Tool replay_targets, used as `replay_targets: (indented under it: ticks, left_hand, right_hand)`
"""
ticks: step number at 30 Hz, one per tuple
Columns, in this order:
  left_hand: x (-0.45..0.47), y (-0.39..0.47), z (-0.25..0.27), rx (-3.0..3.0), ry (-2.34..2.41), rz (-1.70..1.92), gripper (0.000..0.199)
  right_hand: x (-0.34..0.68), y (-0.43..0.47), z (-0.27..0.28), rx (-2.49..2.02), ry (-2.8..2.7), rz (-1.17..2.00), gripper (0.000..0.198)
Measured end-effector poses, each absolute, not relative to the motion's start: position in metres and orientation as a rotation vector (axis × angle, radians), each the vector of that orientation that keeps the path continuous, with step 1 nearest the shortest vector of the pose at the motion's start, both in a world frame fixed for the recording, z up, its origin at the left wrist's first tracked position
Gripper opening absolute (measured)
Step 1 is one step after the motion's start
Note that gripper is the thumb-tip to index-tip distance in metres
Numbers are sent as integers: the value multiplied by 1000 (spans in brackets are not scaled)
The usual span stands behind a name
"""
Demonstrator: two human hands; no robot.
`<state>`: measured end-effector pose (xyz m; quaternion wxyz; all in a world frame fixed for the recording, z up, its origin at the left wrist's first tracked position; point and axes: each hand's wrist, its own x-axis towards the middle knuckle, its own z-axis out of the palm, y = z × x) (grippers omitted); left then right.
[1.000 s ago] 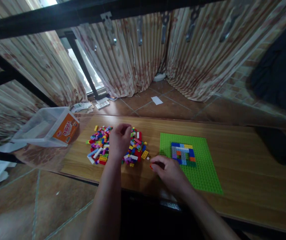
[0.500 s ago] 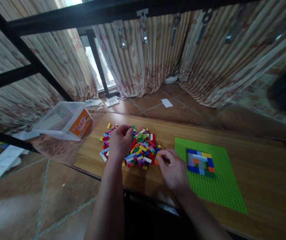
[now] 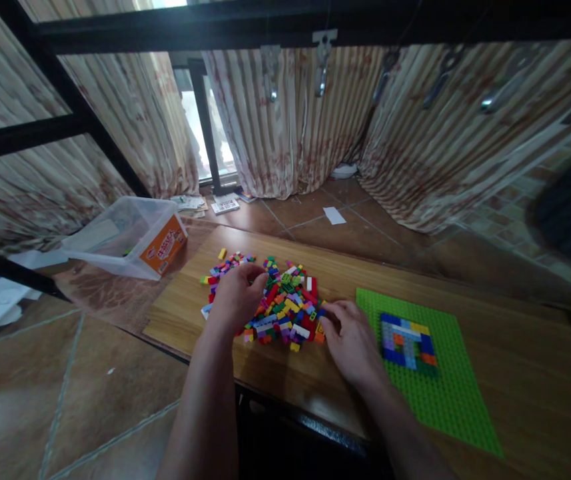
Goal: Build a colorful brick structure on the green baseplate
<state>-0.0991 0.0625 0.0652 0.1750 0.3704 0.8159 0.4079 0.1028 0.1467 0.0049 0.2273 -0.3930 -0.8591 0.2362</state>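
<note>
A heap of small mixed-colour toy bricks [image 3: 290, 307] lies spread on the wooden board. My left hand [image 3: 239, 290] is over the heap's left part, its fingers curled loosely and the thumb apart from the forefinger; its other fingertips are hidden. At the heap's right edge is my right hand [image 3: 352, 337], with a gap between thumb and forefinger, close to a yellow brick [image 3: 320, 328] and a small blue brick. A green baseplate [image 3: 460, 400] lies to the right, carrying a square arrangement of blue, light blue, yellow and orange bricks [image 3: 408, 343].
A clear plastic bin [image 3: 125, 233] with an orange label stands left of the board [image 3: 185, 293]. Black metal bars [image 3: 215, 33] with hanging clips cross the top. Papers [image 3: 225, 205] lie on the tiled floor behind, below striped curtains [image 3: 275, 127].
The view has shifted slightly, so the heap and baseplate appear lower. My right hand has moved a little along the heap's right edge; my left hand stays over its left part.
</note>
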Motion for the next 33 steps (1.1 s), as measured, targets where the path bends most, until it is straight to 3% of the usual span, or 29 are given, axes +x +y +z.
replay_targets:
  ticks: [9, 23, 33]
  left_hand:
    - [-104, 58, 71, 992, 2326, 1182, 29]
    - [-111, 57, 63, 1009, 2299, 1195, 30]
    - [-112, 56, 62, 1013, 2343, 1139, 32]
  right_hand:
    - [102, 146, 4, -1083, -2286, 717, 22]
    - [88, 138, 3, -914, -2338, 751, 40]
    - [85, 135, 5, -957, -2312, 747, 21]
